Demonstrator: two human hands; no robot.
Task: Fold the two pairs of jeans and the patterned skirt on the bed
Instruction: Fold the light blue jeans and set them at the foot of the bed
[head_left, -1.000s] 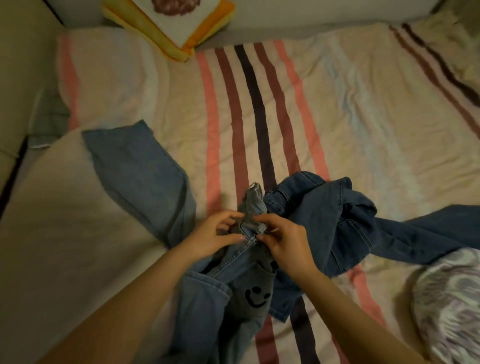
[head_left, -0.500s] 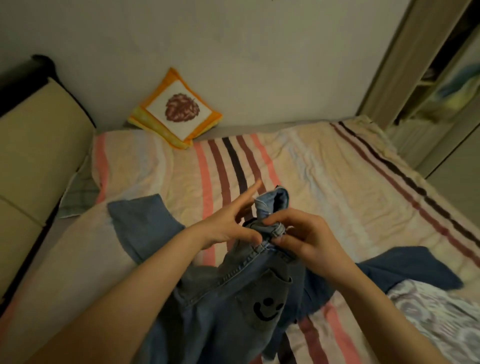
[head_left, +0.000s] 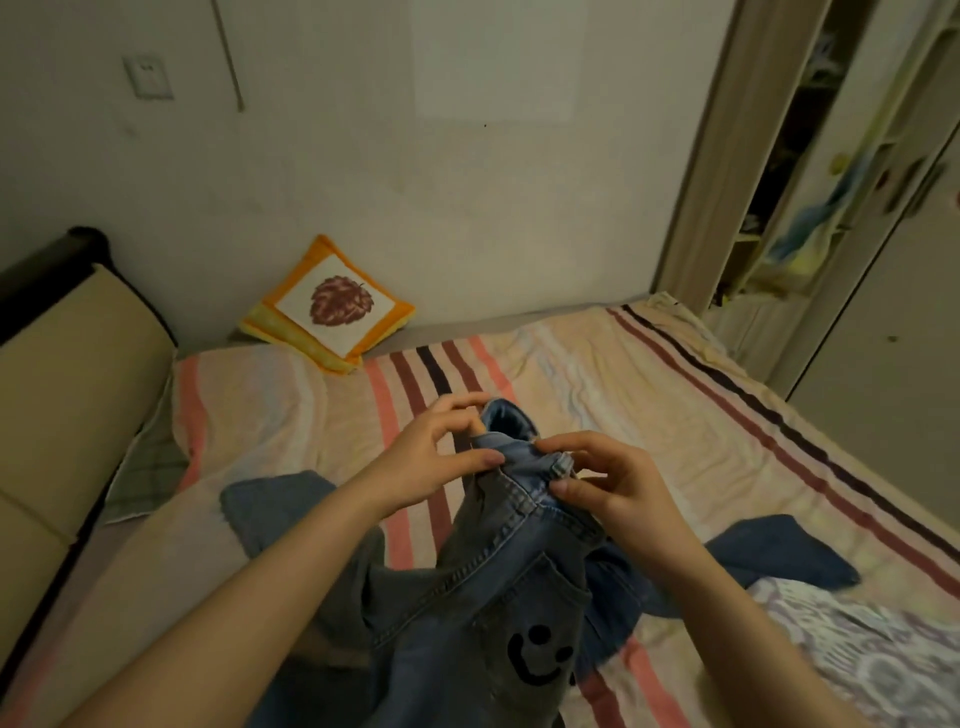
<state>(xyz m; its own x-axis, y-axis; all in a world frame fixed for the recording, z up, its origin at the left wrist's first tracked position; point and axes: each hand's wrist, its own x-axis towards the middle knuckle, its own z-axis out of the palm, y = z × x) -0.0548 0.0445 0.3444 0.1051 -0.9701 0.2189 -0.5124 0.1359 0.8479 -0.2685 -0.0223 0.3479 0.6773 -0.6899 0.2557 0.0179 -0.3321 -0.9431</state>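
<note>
A pair of faded blue jeans (head_left: 483, 587) with a black smiley face on a back pocket hangs lifted over the striped bed (head_left: 649, 374). My left hand (head_left: 436, 457) pinches the waistband between thumb and fingers at its left end. My right hand (head_left: 608, 483) pinches the waistband by a belt loop just to the right. A darker pair of jeans (head_left: 769, 551) lies crumpled on the bed behind and to the right. The patterned skirt (head_left: 872, 654), pale with purple print, lies at the lower right.
An orange cushion (head_left: 332, 306) with a brown leaf print leans against the wall at the bed's far side. A beige padded headboard (head_left: 62, 384) runs along the left. An open wardrobe (head_left: 810, 171) stands at the right.
The view has tilted up from the bed to the wall and wardrobe. Both hands have raised the smiley jeans' waistband higher and drawn slightly apart along it.
</note>
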